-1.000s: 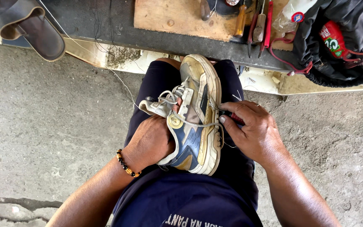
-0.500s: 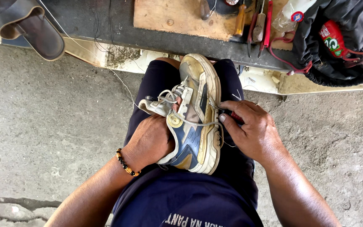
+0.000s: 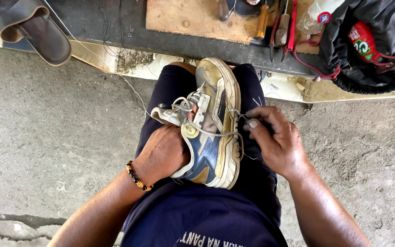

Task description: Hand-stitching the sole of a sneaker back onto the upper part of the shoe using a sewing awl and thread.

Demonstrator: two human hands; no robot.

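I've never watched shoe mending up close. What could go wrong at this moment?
1. The right hand pinches something small at the sole edge of the worn white, blue and gold sneaker; if sharp, it might prick the fingertips.
2. The left hand steadies the sneaker on the lap; a slip might tip it.
3. The thin pale thread could snag.

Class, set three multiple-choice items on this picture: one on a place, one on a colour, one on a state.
1. Where does the sneaker rest?
A. on the person's lap
B. on the wooden board
C. on the concrete floor

2. What colour are the shorts?
A. red
B. dark blue
C. white

3. What is the left hand doing?
A. hanging free
B. holding a hammer
C. gripping the sneaker

Key: 1 A, it lies between the thighs; 2 B, navy cloth shows around it; 3 C, the left hand clasps its side while the right hand pinches thread at its sole.
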